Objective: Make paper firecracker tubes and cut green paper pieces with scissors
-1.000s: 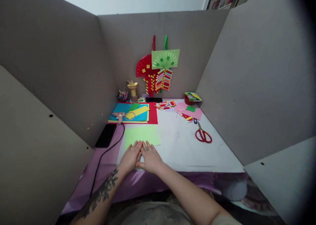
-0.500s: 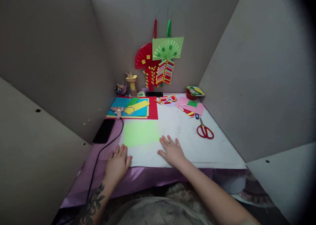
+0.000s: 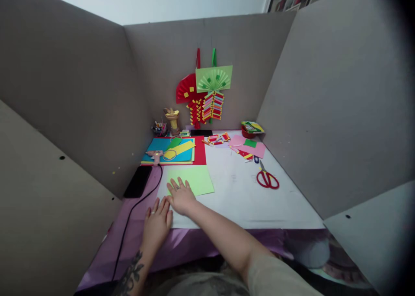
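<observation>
A light green sheet of paper [image 3: 199,181] lies on the white table cover. My right hand [image 3: 181,197] rests flat on its left part with fingers spread. Just below the sheet's lower left corner, my left hand [image 3: 158,220] lies on the cover, fingers stretched out, its fingertips close to my right thumb. Neither hand grips anything. Part of the sheet's left side is hidden under my right hand.
Scissors with red handles [image 3: 267,180] lie to the right. At the left are a pink glue gun [image 3: 157,157] on coloured papers, its black cable [image 3: 132,209], and a dark phone [image 3: 138,182]. Paper ornaments [image 3: 213,82] hang on the grey back panel [image 3: 155,53].
My right hand has moved left from the green sheet's right corner onto its left part. The sheet has shifted slightly right. My left hand stays nearly in place. The view has tilted up.
</observation>
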A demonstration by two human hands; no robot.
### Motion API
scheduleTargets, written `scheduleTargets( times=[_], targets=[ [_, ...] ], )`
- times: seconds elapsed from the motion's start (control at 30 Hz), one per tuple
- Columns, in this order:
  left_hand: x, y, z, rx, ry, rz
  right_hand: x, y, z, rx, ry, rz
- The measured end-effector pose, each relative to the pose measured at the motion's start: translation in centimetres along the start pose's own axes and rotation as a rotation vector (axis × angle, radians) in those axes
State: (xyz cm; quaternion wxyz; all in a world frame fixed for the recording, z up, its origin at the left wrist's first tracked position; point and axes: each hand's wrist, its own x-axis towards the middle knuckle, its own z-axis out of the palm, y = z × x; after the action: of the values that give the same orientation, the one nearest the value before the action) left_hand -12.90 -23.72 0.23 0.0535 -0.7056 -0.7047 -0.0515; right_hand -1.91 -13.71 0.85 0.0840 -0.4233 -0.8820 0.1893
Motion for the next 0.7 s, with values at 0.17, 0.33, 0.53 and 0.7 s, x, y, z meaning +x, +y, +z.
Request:
scheduleTargets(
  times=[0.17,0.33,0.53,0.7],
  targets=[
    [0.2,-0.3,-0.8,0.040,-0.003,0.017,-2.0,5.7,-1.8,-0.045,-0.038,0.252],
    [2.5,0.9,-2.2,0.054,-0.045,0.028,-4.1,11.1,-3.3,-0.109,0.005,0.417],
    [9.8,7.9,-3.0,-0.190,-0.019,0.195,-4.4,11.2,-3.2,-0.139,-0.007,0.456],
    [13.1,11.1,0.1,-0.278,-0.191,0.305,-4.8,11.1,-3.3,-0.144,-0.012,0.484]
  ],
)
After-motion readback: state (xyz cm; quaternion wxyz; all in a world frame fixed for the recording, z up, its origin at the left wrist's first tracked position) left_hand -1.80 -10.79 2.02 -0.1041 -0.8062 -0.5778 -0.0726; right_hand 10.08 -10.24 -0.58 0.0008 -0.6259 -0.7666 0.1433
